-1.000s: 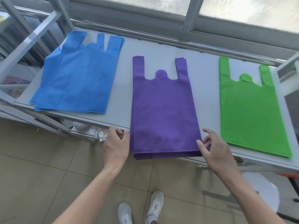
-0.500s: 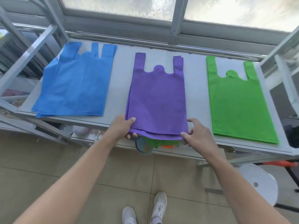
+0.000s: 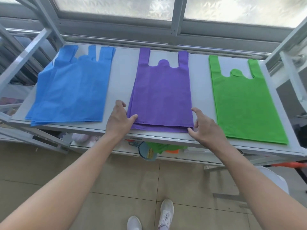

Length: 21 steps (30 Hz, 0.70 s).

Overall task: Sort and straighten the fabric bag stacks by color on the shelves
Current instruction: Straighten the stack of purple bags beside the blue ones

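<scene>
A stack of purple non-woven fabric bags [image 3: 162, 97] lies flat in the middle of the grey metal shelf [image 3: 121, 80], handles pointing to the far side. The left hand [image 3: 118, 121] rests at the stack's near left corner, thumb on the fabric and fingers loose beside the edge. The right hand [image 3: 205, 128] touches the near right corner with relaxed, spread fingers, gripping nothing. A blue bag stack [image 3: 71, 90] lies to the left and a green bag stack [image 3: 244, 105] to the right.

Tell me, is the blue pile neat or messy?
Messy: the blue pile is fanned out, with edges and handles not lined up.
</scene>
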{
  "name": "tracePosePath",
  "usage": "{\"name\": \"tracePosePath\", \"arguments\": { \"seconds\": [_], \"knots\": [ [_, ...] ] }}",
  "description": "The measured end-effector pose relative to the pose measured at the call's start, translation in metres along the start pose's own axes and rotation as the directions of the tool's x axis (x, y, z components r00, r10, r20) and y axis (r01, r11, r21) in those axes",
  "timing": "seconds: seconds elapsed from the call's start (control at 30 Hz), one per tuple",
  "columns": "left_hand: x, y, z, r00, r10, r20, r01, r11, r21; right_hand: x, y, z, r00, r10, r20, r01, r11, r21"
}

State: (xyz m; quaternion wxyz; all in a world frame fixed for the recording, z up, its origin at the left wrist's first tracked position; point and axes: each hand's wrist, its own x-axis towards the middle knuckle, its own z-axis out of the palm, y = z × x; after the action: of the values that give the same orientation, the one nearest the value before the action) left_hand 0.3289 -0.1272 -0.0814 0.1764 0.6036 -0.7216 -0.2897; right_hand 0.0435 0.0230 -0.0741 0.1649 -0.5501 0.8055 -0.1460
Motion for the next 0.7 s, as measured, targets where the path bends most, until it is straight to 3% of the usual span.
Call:
{"name": "tracePosePath", "arguments": {
  "seconds": [0.07, 0.13, 0.23, 0.43, 0.5, 0.6, 0.7],
  "knots": [
    [0.002, -0.011, 0.0, 0.953, 0.302, -0.014, -0.299, 0.949, 0.096, 0.002, 0.001, -0.003, 0.982, -0.18, -0.061, 0.163, 0.963, -0.214],
    [0.01, -0.016, -0.005, 0.843, 0.516, 0.151, -0.535, 0.833, 0.141, 0.011, 0.002, -0.008, 0.944, -0.329, -0.014, 0.315, 0.915, -0.253],
    [0.016, -0.012, -0.013, 0.733, 0.585, 0.347, -0.668, 0.715, 0.206, 0.026, 0.005, -0.01, 0.914, -0.393, 0.099, 0.405, 0.898, -0.172],
    [0.027, -0.001, -0.024, 0.612, 0.704, 0.361, -0.788, 0.503, 0.354, 0.035, 0.006, -0.021, 0.921, -0.381, 0.083, 0.388, 0.918, -0.084],
    [0.028, 0.001, -0.027, 0.609, 0.729, 0.314, -0.785, 0.496, 0.371, 0.037, 0.007, -0.024, 0.944, -0.33, 0.005, 0.33, 0.943, -0.039],
    [0.029, 0.003, -0.033, 0.692, 0.712, 0.114, -0.704, 0.632, 0.325, 0.037, 0.005, -0.028, 0.957, -0.261, -0.126, 0.27, 0.961, 0.062],
    [0.029, 0.005, -0.036, 0.736, 0.674, 0.061, -0.661, 0.696, 0.28, 0.036, 0.002, -0.029, 0.96, -0.203, -0.191, 0.232, 0.962, 0.147]
  ]
}}
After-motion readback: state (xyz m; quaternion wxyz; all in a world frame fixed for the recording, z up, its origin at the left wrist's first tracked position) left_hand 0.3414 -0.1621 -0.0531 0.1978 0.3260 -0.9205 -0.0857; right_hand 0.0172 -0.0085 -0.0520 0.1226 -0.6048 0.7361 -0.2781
